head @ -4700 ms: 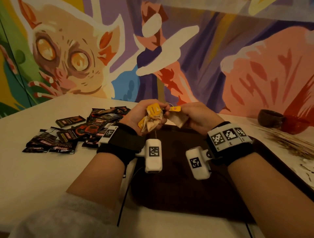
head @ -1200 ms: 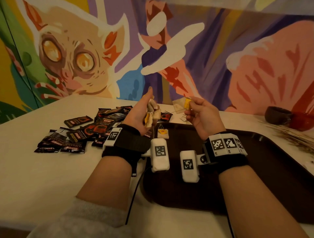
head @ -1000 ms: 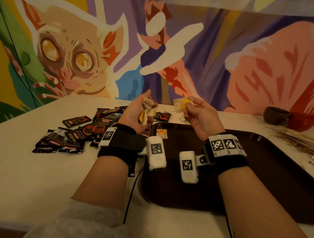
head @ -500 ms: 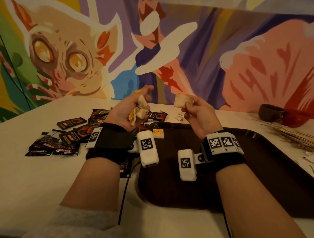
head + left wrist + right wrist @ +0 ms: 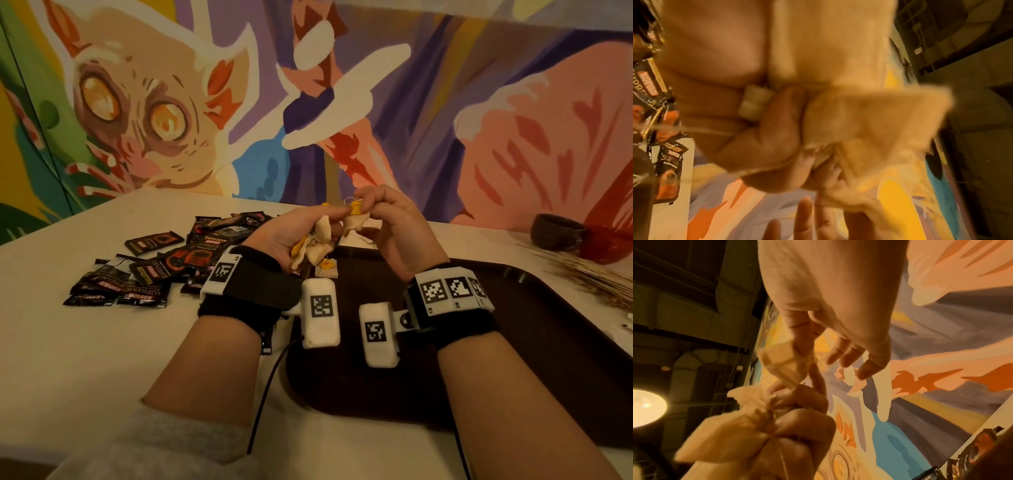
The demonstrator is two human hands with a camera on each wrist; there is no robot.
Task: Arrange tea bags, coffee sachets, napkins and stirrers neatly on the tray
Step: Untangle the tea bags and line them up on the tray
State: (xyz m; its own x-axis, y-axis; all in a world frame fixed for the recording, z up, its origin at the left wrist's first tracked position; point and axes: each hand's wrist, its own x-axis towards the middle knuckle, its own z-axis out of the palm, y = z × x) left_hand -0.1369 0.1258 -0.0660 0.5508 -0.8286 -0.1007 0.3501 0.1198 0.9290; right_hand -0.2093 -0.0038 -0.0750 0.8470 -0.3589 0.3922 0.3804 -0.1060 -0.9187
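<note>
Above the far left corner of the dark brown tray (image 5: 479, 342) my two hands meet. My left hand (image 5: 318, 229) grips a bunch of beige tea bags (image 5: 313, 248) with yellow tags; the left wrist view shows its fingers (image 5: 766, 129) curled round the tea bags (image 5: 869, 116). My right hand (image 5: 363, 209) pinches a single tea bag (image 5: 356, 221) by thumb and forefinger and holds it against the bunch. The right wrist view shows this tea bag (image 5: 783, 363) just above the bunch (image 5: 731, 426). One more tea bag (image 5: 328, 267) lies on the tray's far left corner.
A heap of dark coffee sachets (image 5: 164, 270) lies on the white table left of the tray. Thin wooden stirrers (image 5: 589, 277) lie at the right, behind them a dark bowl (image 5: 555, 236) and a red bowl (image 5: 606, 246). A painted wall stands close behind the table.
My hands, apart half a second ago, have come together. The right hand has brought its single tea bag over to the bunch in the left hand.
</note>
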